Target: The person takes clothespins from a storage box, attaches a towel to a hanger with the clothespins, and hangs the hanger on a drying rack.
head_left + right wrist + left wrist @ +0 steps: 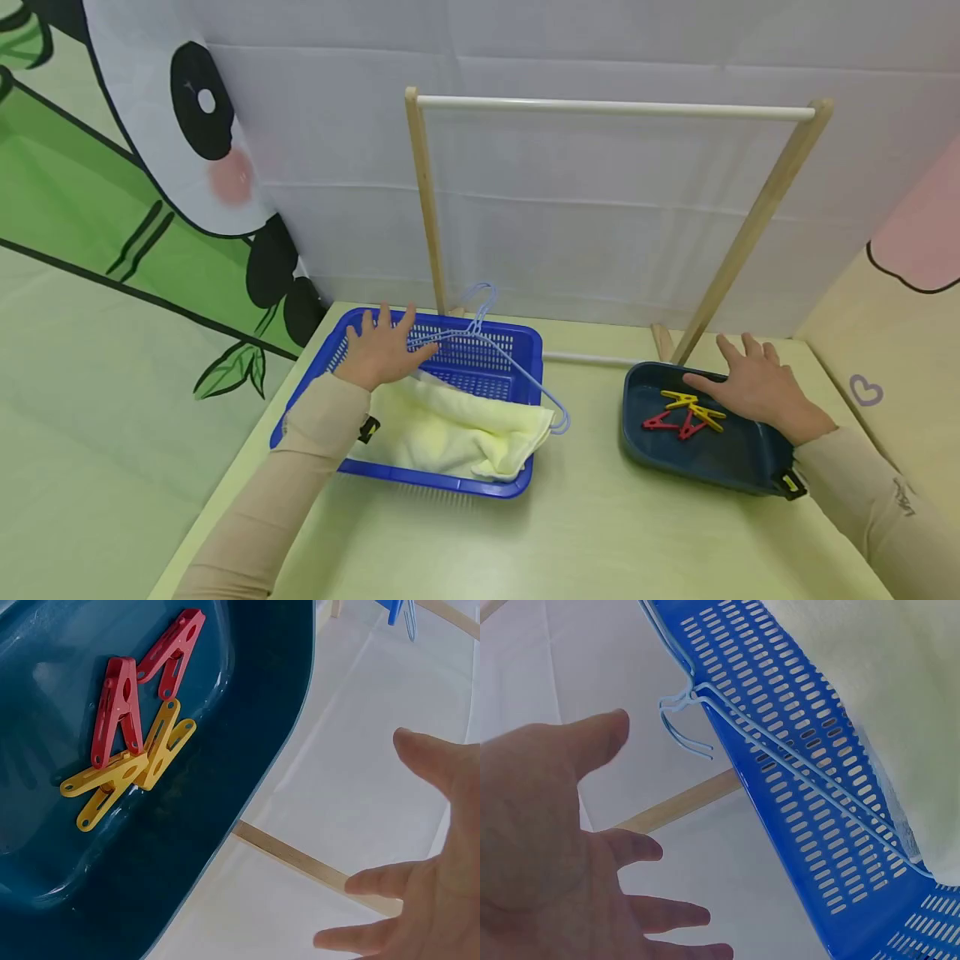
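Far wall [600, 50]: white sheet, horizontal fold creases.
Far left: printed cartoon panda [157, 142], black eye [197, 117], pink cheek [230, 177].
Left wall [112, 358]: pale green sheet, printed bamboo stalk [75, 175].
Right wall [907, 350]: cream, pink patch [922, 225], purple heart outline [867, 389].
Tabletop [592, 533]: pale yellow-green.
Light: soft sheen on near tabletop.

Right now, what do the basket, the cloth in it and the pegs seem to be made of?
The basket looks like glossy plastic, from its sheen and regular slots. The cloth seems a matte textile, perhaps towelling, given its folds and fuzzy edge. The pegs are probably hard plastic, slightly shiny, evenly red or yellow.
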### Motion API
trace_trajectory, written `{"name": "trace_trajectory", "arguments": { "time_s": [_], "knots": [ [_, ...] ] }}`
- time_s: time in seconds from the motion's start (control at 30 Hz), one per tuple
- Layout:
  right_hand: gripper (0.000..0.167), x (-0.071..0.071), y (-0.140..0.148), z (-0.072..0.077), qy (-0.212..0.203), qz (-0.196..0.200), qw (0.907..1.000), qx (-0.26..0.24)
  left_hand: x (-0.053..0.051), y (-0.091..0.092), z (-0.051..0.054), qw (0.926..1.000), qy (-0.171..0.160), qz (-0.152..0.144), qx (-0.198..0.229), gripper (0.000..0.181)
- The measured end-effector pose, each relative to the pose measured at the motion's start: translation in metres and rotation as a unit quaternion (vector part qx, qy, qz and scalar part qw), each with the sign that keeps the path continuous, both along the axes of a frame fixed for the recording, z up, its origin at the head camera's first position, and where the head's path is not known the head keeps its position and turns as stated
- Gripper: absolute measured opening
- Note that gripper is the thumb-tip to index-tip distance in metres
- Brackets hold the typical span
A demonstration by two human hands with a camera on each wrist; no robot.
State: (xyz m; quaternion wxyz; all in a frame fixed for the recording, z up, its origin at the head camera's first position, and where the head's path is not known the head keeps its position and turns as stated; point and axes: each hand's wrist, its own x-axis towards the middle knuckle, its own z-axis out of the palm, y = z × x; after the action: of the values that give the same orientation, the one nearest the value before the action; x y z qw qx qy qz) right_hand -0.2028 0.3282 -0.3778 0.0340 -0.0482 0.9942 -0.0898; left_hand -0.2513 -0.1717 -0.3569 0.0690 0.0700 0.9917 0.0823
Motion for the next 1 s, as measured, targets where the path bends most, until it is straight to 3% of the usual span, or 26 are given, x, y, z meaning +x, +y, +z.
{"name": "trace_trajectory", "arguments": {
  "time_s": [0.27,0.6,0.8,1.0],
  "knots": [
    [0.092,0.001,-0.001,-0.001,0.000,0.008,0.9999,-0.009,-0.001,0.003,0.006,0.9995,0.009,-0.026,-0.016,0.067],
    [0.054,0.002,0.002,-0.003,-0.002,0.032,0.9995,-0.004,-0.007,0.008,0.005,0.9989,0.006,-0.043,0.015,0.043],
    [0.047,0.000,0.002,-0.004,-0.010,0.047,0.9988,-0.004,-0.010,0.014,0.008,0.9971,0.023,-0.072,-0.005,0.033],
    [0.042,-0.002,0.001,-0.006,-0.024,0.055,0.9981,-0.013,-0.017,0.023,0.010,0.9952,0.035,-0.092,0.004,0.023]
  ]
}}
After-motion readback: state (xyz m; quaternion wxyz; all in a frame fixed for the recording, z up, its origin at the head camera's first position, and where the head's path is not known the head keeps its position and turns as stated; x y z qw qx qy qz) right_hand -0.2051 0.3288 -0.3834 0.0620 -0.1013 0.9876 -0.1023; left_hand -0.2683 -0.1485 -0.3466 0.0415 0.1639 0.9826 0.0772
